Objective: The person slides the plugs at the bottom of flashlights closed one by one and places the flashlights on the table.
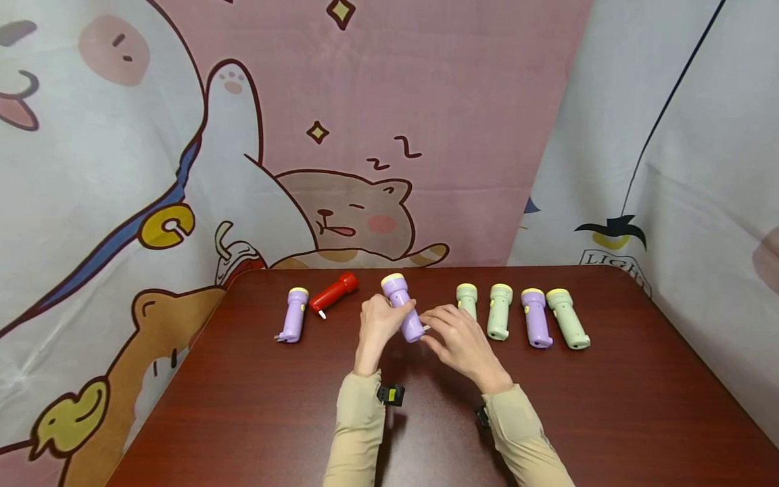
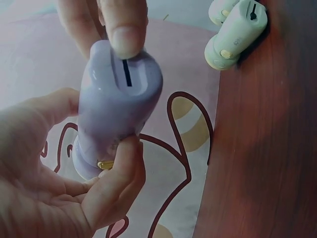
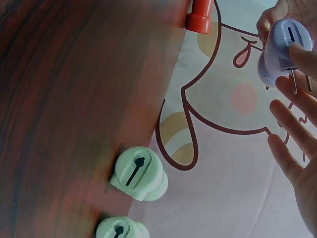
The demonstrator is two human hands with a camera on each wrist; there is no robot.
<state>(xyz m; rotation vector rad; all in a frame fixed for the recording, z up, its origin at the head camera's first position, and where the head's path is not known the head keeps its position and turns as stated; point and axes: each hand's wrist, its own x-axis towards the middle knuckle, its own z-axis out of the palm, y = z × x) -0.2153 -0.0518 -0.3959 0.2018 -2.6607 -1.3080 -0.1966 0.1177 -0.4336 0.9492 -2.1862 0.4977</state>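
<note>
My left hand [image 1: 379, 325] grips a purple flashlight [image 1: 412, 326] round its body, raised over the table with its yellow-rimmed head away from me. Thumb and fingers wrap the barrel in the left wrist view, beside a small yellow switch [image 2: 105, 164]. My right hand [image 1: 462, 341] pinches the tail end, its thumb pressing on the slotted base. Two metal plug prongs [image 3: 293, 82] stick out from that end in the right wrist view, close to the right fingers. Part of the barrel is hidden behind the left hand.
Left of the hands lie another purple flashlight [image 1: 295, 316] with its prongs out and a red flashlight [image 1: 333, 293] with a white prong piece. To the right are green flashlights [image 1: 500, 311] [image 1: 568, 319] and a purple one [image 1: 536, 318]. A printed cloth [image 1: 475, 135] hangs behind the table.
</note>
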